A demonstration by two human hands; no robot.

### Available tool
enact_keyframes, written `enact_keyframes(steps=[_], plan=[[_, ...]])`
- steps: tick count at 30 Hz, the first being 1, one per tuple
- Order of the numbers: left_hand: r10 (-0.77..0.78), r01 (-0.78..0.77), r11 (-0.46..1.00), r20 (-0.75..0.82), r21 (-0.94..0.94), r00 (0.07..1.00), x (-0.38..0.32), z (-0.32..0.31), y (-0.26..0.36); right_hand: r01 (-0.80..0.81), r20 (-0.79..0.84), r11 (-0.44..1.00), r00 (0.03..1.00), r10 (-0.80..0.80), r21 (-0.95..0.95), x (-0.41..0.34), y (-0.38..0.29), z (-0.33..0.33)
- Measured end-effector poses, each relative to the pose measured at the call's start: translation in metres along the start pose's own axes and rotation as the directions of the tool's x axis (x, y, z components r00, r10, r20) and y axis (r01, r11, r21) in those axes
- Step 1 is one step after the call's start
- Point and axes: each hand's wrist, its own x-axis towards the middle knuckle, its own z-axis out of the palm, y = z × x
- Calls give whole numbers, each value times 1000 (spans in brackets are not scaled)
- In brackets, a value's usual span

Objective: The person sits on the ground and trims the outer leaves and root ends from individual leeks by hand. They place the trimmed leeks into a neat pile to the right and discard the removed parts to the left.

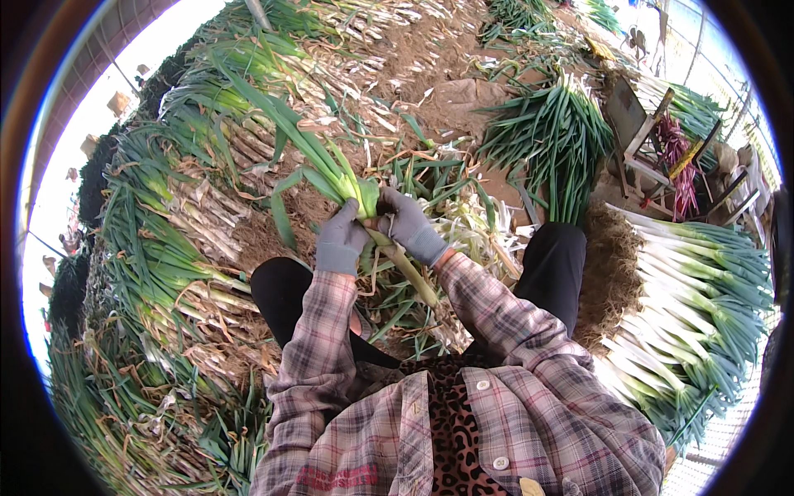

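Between my knees I hold one large scallion (pixel 406 273), its green leaves pointing up and left and its stalk slanting down to the right. My left hand (pixel 341 239), in a grey glove, grips it just below where the leaves fan out. On the other side my right hand (pixel 406 226), gloved the same, pinches a leaf or sheath at the upper stalk. Part of the stalk is hidden behind the fingers. Underneath lie torn leaves and pale peelings (pixel 484 232) on the ground.
Unpeeled scallions (pixel 205 229) with dry outer skins cover the left side. At my right lies a stack of cleaned white-stemmed scallions (pixel 657 310), roots towards me. Ahead is a bundle of green tops (pixel 552 136), beside a metal-framed stand (pixel 645 136) hung with reddish-purple ties (pixel 679 161).
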Motion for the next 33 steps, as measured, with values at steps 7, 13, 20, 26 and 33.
enact_keyframes(steps=[7, 13, 20, 26, 33], plan=[[-1, 2, 999, 26, -50, 1000, -15, 16, -17, -27, -267, 818, 951, -156, -575, 17, -14, -22], [31, -25, 998, -110, 51, 993, -11, 9, -33, -178, -77, 879, 984, 160, -442, 41, -18, -30], [155, -156, 988, -67, -7, 986, -4, 23, -39, 228, -10, 387, 851, -525, -893, 22, -18, -23], [202, -198, 977, -44, 73, 978, -3, 16, -39, 303, 44, 320, 783, -620, -898, 11, -33, -19], [226, -224, 974, -98, 38, 969, -4, 20, -45, 330, 62, 377, 817, -574, -865, -3, -30, -17]])
